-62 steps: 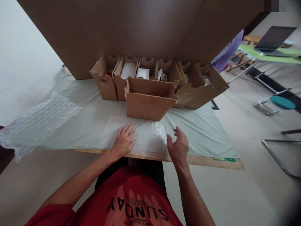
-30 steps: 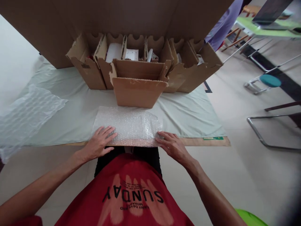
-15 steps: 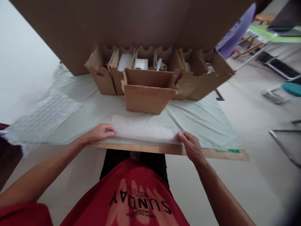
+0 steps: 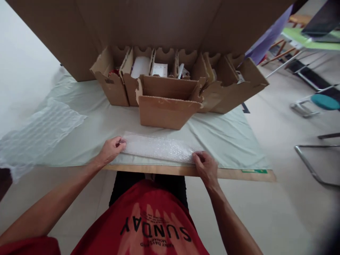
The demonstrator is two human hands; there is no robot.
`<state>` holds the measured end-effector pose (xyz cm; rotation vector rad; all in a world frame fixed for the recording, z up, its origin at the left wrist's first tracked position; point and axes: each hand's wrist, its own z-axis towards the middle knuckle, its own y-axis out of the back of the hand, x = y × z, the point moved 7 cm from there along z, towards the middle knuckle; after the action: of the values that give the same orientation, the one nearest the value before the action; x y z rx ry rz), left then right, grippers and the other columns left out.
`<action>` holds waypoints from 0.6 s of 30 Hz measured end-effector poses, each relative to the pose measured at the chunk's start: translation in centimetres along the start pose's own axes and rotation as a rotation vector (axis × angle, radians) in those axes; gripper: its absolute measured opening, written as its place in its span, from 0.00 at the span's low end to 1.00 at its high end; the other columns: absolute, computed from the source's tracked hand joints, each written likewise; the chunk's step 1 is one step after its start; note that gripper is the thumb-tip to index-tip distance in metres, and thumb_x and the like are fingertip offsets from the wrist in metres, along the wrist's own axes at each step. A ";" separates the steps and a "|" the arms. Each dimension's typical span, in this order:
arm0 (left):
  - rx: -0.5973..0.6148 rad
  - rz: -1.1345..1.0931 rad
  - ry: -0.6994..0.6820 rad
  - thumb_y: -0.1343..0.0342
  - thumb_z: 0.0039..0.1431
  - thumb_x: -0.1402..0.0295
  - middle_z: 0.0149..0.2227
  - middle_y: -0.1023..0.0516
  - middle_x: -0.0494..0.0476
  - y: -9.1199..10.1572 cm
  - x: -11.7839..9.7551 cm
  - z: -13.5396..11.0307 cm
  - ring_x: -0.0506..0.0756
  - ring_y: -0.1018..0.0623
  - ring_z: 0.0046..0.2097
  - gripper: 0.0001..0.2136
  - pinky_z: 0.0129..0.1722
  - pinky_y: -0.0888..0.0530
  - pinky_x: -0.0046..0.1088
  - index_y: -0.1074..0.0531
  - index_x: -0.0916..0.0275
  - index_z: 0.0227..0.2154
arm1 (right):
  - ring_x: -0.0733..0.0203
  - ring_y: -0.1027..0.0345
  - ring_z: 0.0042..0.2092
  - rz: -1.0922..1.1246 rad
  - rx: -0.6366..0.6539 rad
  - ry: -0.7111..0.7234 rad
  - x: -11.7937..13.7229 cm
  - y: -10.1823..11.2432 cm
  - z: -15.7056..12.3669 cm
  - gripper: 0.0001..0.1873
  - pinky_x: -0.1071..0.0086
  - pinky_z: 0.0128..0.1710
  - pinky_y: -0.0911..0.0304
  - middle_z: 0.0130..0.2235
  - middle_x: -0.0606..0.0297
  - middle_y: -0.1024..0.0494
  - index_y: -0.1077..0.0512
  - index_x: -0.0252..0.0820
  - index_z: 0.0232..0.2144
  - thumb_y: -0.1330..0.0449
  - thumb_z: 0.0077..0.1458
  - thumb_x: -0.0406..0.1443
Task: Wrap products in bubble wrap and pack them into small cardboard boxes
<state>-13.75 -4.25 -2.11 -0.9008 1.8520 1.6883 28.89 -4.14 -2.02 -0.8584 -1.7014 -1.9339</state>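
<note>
A flattened strip of bubble wrap [image 4: 159, 147] lies along the front edge of the cloth-covered table. My left hand [image 4: 113, 148] pinches its left end between thumb and fingers. At the other end, my right hand [image 4: 205, 165] grips the right corner, fingers curled. Just beyond the strip stands a small open cardboard box [image 4: 164, 111], its inside mostly out of sight. A larger sheet of clear air-cushion film [image 4: 45, 129] is spread at the left and hangs over the table's edge.
Behind the small box, several cardboard bins [image 4: 114, 85] stand in a row holding white and red items. A tall cardboard panel [image 4: 148, 24] rises at the back. The pale green cloth [image 4: 225, 141] covers the table. At right are a teal stool [image 4: 325, 101] and a green-topped table [image 4: 305, 40].
My right hand has moved left and curled more around its end of the bubble wrap. My left hand has shifted slightly left, still pinching. The view has moved a little.
</note>
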 end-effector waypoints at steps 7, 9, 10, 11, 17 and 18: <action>-0.145 0.311 -0.053 0.49 0.57 0.59 0.31 0.18 0.55 -0.5 -0.2 0.1 0.56 0.22 0.31 0.18 0.34 0.29 0.30 0.23 0.61 0.47 | 0.51 0.26 0.35 -0.091 -0.139 -0.015 -1.4 -0.6 -0.4 0.24 0.62 0.37 0.37 0.33 0.55 0.18 0.27 0.43 0.31 0.48 0.56 0.55; -0.173 0.346 -0.075 0.50 0.59 0.60 0.32 0.17 0.57 -0.5 -0.4 0.0 0.57 0.21 0.32 0.20 0.35 0.28 0.31 0.24 0.63 0.49 | 0.52 0.27 0.35 -0.077 -0.178 -0.014 -1.5 -0.6 -0.4 0.24 0.62 0.37 0.37 0.33 0.55 0.18 0.27 0.43 0.32 0.49 0.57 0.55; -0.188 0.366 -0.085 0.50 0.60 0.60 0.33 0.17 0.58 -0.5 -0.4 0.0 0.58 0.20 0.33 0.20 0.36 0.28 0.31 0.24 0.63 0.50 | 0.52 0.27 0.34 -0.075 -0.186 -0.015 -1.5 -0.7 -0.4 0.23 0.63 0.37 0.38 0.33 0.55 0.19 0.27 0.43 0.32 0.48 0.57 0.55; -0.203 0.390 -0.094 0.51 0.61 0.60 0.33 0.17 0.59 -0.6 -0.5 -0.1 0.59 0.20 0.33 0.21 0.36 0.28 0.31 0.24 0.64 0.50 | 0.53 0.28 0.34 -0.081 -0.186 -0.017 -1.5 -0.8 -0.4 0.23 0.63 0.37 0.38 0.33 0.56 0.19 0.27 0.42 0.32 0.48 0.57 0.54; -0.296 0.523 -0.166 0.52 0.65 0.61 0.38 0.15 0.63 -1.3 -0.9 0.2 0.60 0.18 0.37 0.21 0.37 0.26 0.32 0.25 0.63 0.55 | 0.54 0.31 0.32 -0.163 -0.224 -0.058 -1.3 -0.7 -0.8 0.26 0.63 0.37 0.39 0.29 0.60 0.23 0.26 0.36 0.45 0.46 0.56 0.51; -0.299 0.544 -0.173 0.52 0.65 0.61 0.38 0.15 0.63 -1.4 -1.0 0.3 0.60 0.18 0.37 0.21 0.36 0.26 0.32 0.25 0.64 0.55 | 0.54 0.31 0.33 -0.171 -0.236 -0.052 -1.2 -0.6 -0.9 0.27 0.63 0.37 0.39 0.29 0.61 0.23 0.27 0.36 0.48 0.46 0.57 0.50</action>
<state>-12.06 -3.85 -2.39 -0.3413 1.8605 2.3323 29.18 -5.02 -3.30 -0.8767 -1.6451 -2.2809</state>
